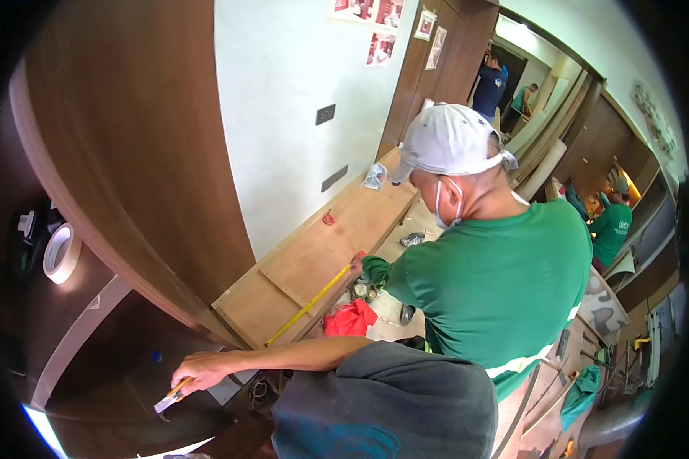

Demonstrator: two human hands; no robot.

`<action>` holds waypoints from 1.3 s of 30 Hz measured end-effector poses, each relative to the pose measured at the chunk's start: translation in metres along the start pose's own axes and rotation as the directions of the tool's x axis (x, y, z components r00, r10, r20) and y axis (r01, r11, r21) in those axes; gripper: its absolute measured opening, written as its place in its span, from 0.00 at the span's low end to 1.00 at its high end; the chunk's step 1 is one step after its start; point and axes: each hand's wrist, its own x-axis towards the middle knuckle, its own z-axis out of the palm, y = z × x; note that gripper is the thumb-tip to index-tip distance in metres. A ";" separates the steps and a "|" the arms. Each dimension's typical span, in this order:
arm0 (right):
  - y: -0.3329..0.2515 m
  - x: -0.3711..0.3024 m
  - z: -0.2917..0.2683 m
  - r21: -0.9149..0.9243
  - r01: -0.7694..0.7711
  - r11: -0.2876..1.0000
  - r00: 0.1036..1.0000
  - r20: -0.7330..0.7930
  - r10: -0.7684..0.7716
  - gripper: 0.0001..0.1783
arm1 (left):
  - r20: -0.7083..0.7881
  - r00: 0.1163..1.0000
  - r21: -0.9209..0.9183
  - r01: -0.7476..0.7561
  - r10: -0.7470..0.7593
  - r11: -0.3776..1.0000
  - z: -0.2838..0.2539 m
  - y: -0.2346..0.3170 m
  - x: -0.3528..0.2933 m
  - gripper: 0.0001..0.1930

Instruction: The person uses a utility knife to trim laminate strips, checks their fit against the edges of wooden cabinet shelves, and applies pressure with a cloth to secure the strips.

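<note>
My right arm, in a dark grey sleeve, reaches across to the left. At its end my right hand (199, 371) is closed round a small flat tool (173, 396) with an orange-yellow handle and a pale, silvery end. The tool points down and left over a dark brown curved panel (107, 367); I cannot tell whether it touches. A blue round spot (156, 356) shows on that panel. My left hand is out of view. Just ahead, a co-worker in a green shirt (497, 283) holds one end of a yellow tape measure (310, 306) stretched along a long wooden bench (283, 275).
A roll of pale tape (61, 254) hangs or rests at the left. A red bag (350, 318) lies beside the bench, and a red coil (328, 219) lies on it. Tools and a green cloth (582, 398) cover the floor at right. Other people work farther back.
</note>
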 end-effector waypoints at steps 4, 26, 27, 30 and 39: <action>-0.006 -0.035 0.001 0.257 -0.160 0.953 0.987 0.042 0.154 0.19 | 0.050 0.998 -0.024 -0.037 0.038 0.999 -0.001 0.007 -0.012 0.29; -0.050 -0.059 -0.041 0.437 -0.095 0.895 0.995 0.072 0.070 0.21 | 0.092 0.996 0.006 -0.014 0.013 1.000 -0.033 0.016 -0.076 0.39; -0.051 -0.060 -0.042 0.431 -0.104 0.896 0.994 0.074 0.080 0.21 | 0.100 0.995 -0.011 -0.019 0.020 1.000 -0.032 0.015 -0.075 0.38; -0.055 -0.063 -0.047 0.400 -0.120 0.909 0.992 0.072 0.099 0.21 | 0.132 0.990 -0.076 -0.031 0.041 0.997 -0.026 0.006 -0.067 0.38; -0.048 -0.068 -0.062 0.387 -0.071 0.919 0.997 0.018 0.070 0.22 | 0.262 0.965 -0.363 0.107 -0.009 0.926 0.006 -0.011 -0.039 0.32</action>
